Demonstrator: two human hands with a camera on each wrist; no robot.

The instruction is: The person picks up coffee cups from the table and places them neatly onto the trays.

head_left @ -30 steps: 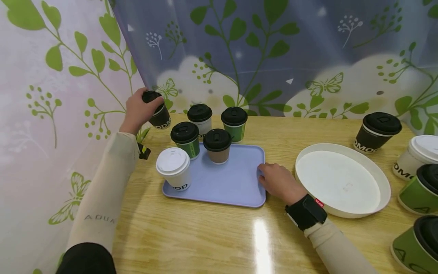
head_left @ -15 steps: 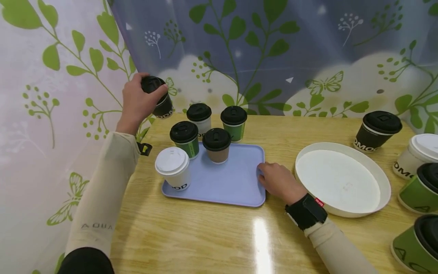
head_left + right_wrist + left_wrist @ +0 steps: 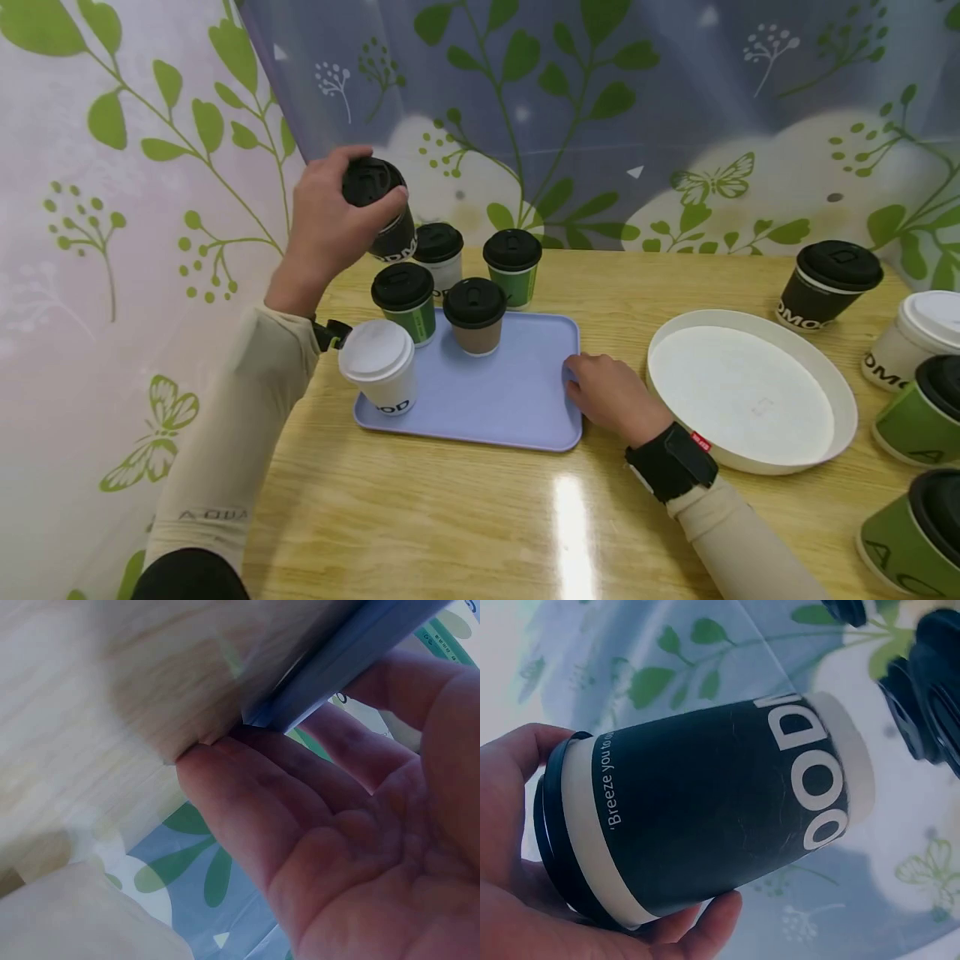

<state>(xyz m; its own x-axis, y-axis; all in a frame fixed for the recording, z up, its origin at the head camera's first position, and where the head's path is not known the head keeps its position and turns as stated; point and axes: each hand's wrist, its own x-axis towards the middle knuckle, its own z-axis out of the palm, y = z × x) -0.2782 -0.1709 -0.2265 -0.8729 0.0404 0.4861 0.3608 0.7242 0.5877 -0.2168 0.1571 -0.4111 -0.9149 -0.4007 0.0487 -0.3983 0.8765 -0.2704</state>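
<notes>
My left hand [image 3: 330,225] grips a black paper coffee cup [image 3: 395,237] by its black lid, raised above the table's back left. In the left wrist view the black cup [image 3: 712,810] lies across the picture, fingers and thumb round its lid end. My right hand [image 3: 607,396] holds the right edge of the lilac tray [image 3: 517,392]; close up, fingertips touch the wood beside the tray's rim [image 3: 330,675]. A white-lidded cup [image 3: 378,371], a green cup [image 3: 412,312] and a brown cup [image 3: 477,329] stand on the tray's left part.
Behind the tray stand a white cup with black lid [image 3: 442,262] and a green cup [image 3: 514,271]. Right of my right hand lies a round white tray [image 3: 742,392]. Several lidded cups, including a black one [image 3: 821,287], line the right side. Printed cloth hangs behind and left.
My left hand has lifted the black cup off the table's back left corner and carried it up and to the right. My right hand has stayed at the tray's edge.
</notes>
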